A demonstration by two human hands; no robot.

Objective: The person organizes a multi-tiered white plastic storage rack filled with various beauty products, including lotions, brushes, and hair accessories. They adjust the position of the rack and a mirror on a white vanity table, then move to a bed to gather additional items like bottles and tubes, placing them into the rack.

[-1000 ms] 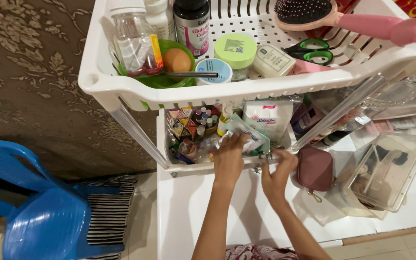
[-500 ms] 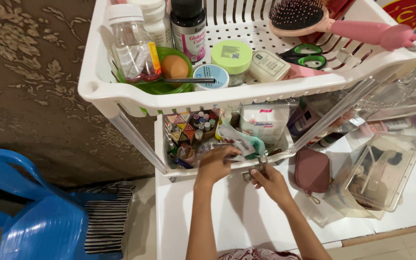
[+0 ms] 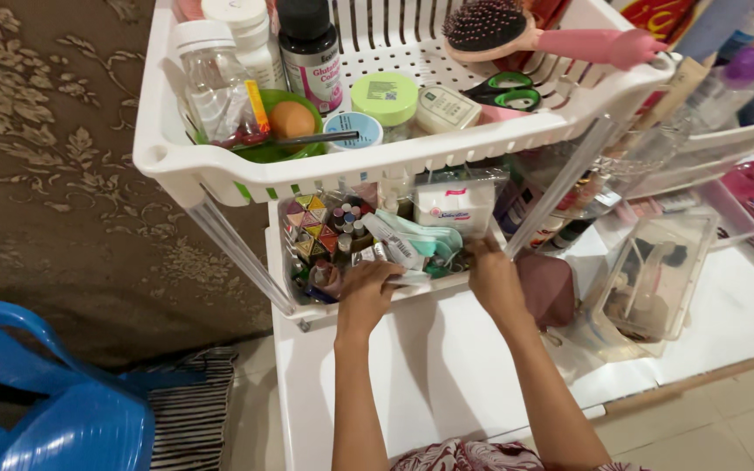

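1. At the far left, a blue plastic chair [image 3: 54, 410] stands on the floor beside a black-and-white striped cloth [image 3: 189, 401]; both are well apart from the hands.
2. On the upper tier of the white plastic rack [image 3: 220, 174], going rightwards, there are a clear plastic bottle with a white cap [image 3: 215, 83], a green bowl holding an orange sponge [image 3: 290, 122], a dark brown bottle [image 3: 310, 52], a round jar with a light green lid [image 3: 384, 98] and a pink hairbrush with dark bristles [image 3: 534, 30].
3. The lower white basket [image 3: 307, 310] holds a small box with coloured triangles [image 3: 307, 231] at its left side and a white square packet [image 3: 455, 205] further right.
4. The left hand [image 3: 366, 292] is now over the front rim of this basket, its grip curled around flat pale green and white sachets [image 3: 416, 249]. Half a second ago it was a little lower; it has moved forward into the basket.
5. The right hand [image 3: 492, 275] has also moved up, from the rim to the right end of the same sachets. Its fingers touch them, but I cannot tell if the grip is closed on them.
6. The sachets lie inside the lower basket, between both hands.
7. To the right, a maroon pouch [image 3: 547, 288] and a clear plastic box [image 3: 647, 275] rest on the white worktop [image 3: 447, 375].
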